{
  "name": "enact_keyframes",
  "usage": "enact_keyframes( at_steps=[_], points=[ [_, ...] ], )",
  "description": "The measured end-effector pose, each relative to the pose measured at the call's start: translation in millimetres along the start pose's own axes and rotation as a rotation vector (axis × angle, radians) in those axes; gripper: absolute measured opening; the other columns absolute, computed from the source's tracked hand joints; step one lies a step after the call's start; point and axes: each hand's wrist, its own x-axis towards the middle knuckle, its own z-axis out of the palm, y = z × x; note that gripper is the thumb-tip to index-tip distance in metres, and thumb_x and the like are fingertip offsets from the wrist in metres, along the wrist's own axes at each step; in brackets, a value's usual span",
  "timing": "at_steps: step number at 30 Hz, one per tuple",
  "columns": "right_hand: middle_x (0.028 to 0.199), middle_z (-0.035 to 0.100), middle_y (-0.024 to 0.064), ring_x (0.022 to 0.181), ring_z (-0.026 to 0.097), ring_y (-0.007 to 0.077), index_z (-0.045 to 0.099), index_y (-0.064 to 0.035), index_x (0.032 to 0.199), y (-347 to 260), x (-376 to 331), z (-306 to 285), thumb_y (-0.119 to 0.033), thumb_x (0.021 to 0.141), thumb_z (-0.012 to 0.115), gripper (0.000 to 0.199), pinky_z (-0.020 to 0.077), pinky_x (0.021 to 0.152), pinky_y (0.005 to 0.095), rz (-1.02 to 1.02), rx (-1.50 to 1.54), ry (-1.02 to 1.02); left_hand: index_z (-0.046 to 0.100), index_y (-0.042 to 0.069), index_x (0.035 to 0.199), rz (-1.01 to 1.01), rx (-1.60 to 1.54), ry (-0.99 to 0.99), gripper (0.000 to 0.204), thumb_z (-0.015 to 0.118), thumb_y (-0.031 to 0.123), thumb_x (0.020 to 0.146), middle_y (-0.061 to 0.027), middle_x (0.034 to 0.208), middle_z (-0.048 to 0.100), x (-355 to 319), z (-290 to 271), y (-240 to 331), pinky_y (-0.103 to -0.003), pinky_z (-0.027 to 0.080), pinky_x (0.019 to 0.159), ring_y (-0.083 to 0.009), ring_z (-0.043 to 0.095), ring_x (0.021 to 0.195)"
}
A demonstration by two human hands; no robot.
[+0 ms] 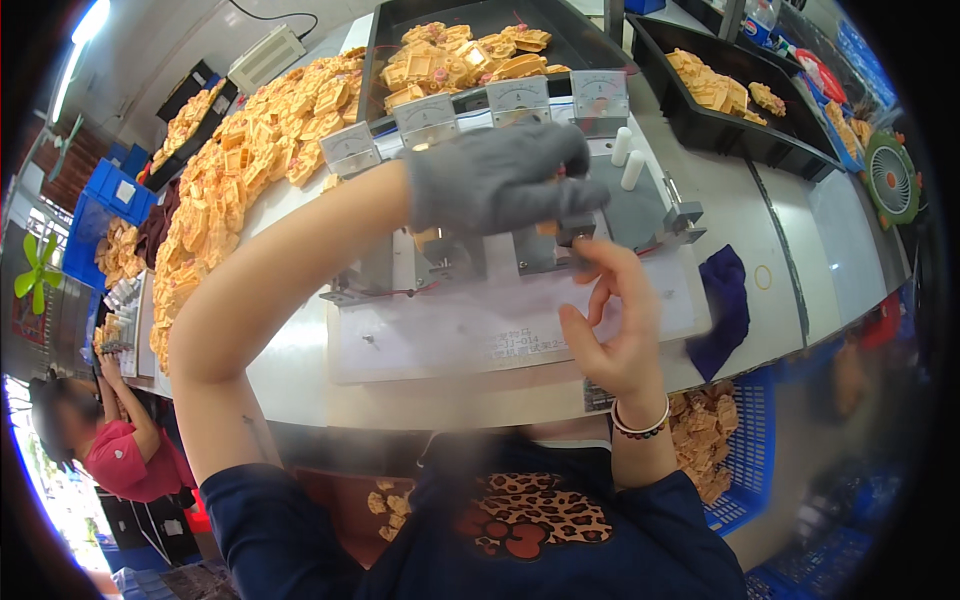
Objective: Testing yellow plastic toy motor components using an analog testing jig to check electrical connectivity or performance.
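My left hand, in a grey glove, reaches across the test fixture just below its row of dial meters. Its fingers are stretched out and parted, and they hide part of the fixture; I see nothing plainly held. My bare right hand is at the fixture's front edge, somewhat blurred. Its index fingertip is at a small black block, while the thumb stays apart and the other fingers curl. A bit of yellow plastic shows beside that block. Two white posts stand at the fixture's right.
Yellow plastic housings lie heaped at left. A black tray stands behind the meters, another black tray at right. Dark blue cloth and a green fan are rightward. A co-worker sits at far left.
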Motion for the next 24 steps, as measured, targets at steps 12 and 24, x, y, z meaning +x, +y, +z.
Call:
enact_keyframes(
  at_steps=[12, 24],
  points=[
    [0.119, 0.048, 0.0094, 0.102, 0.047, 0.016, 0.046, 0.0002, 0.129, 15, 9, -44, -0.003, 0.076, 0.067, 0.057, 0.0419, 0.082, 0.029, 0.044, -0.226, 0.338, 0.061, 0.0, 0.108, -0.365, -0.369, 1.088, 0.023, 0.061, 0.018, 0.094, -0.0035, 0.099, 0.063, -182, -24, -173, -0.024, 0.042, 0.088, -0.0098, 0.055, 0.095],
    [0.105, 0.047, 0.0072, 0.088, 0.045, 0.014, 0.049, 0.0001, 0.111, 28, -2, -54, -0.001, 0.075, 0.057, 0.037, 0.0382, 0.079, 0.0254, 0.066, 0.114, 0.286, 0.05, 0.014, 0.134, -0.906, 0.379, 0.782, 0.065, 0.072, 0.025, 0.074, -0.0163, 0.14, 0.044, -190, 43, -334, -0.04, 0.038, 0.108, -0.0341, 0.041, 0.131]
  ],
)
